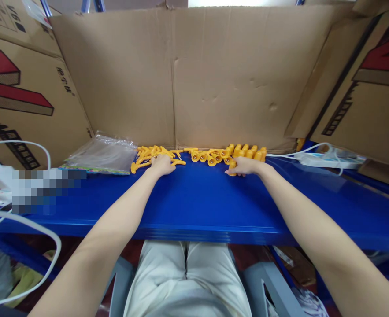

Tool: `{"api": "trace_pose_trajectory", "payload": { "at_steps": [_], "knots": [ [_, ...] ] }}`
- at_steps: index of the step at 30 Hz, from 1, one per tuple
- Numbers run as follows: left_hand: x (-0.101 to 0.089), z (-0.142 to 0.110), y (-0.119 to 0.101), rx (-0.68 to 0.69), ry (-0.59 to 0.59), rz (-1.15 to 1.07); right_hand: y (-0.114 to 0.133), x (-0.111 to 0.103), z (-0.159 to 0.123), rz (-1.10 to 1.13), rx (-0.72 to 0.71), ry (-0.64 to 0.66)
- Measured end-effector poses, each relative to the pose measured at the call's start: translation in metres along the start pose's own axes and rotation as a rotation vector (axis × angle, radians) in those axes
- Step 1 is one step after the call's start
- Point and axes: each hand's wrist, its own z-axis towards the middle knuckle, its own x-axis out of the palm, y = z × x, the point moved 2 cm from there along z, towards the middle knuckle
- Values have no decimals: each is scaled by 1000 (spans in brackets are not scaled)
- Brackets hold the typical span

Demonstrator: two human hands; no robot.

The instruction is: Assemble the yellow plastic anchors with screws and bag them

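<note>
On the left of the blue shelf lies a loose pile of yellow corkscrew-like pieces (142,154), some showing dark metal spirals. My left hand (162,165) reaches down into this pile, its fingers curled over a yellow piece and mostly hidden by the back of the hand. Further right, my right hand (246,165) is closed around a yellow cylinder-shaped piece (233,168) just above or on the shelf. Behind it stand several upright yellow cylinder-shaped pieces (251,151) in rows. Between the hands, yellow funnel-ended pieces (212,159) lie with round openings facing me.
A stack of clear plastic bags (101,152) lies left of the pile. Cardboard (234,79) walls the back and sides of the blue shelf (194,198). White power strips with cables (329,159) sit at the right and left ends.
</note>
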Motion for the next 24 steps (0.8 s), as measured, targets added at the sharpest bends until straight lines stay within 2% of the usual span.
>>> {"api": "trace_pose_trajectory", "payload": {
  "at_steps": [3, 7, 10, 13, 15, 18, 24],
  "knots": [
    [-5, 2, 3, -53, -105, -89, 5, 0, 0, -32, -46, -36],
    [-13, 3, 5, -91, -215, -307, 14, -1, 0, -73, -133, -188],
    [-19, 3, 4, -72, -307, -492, 21, -2, -3, -74, -187, -299],
    [-22, 3, 0, -22, -431, -665, 27, -2, -5, -99, -216, -350],
    [-21, 3, -4, 17, -468, -760, 30, -3, -7, -134, -249, -376],
    [-14, 3, -12, 86, -433, -801, 33, -3, -7, -180, -303, -405],
    [0, 0, -24, 228, -236, -582, 37, -1, -8, -213, -303, -363]
  ]
}}
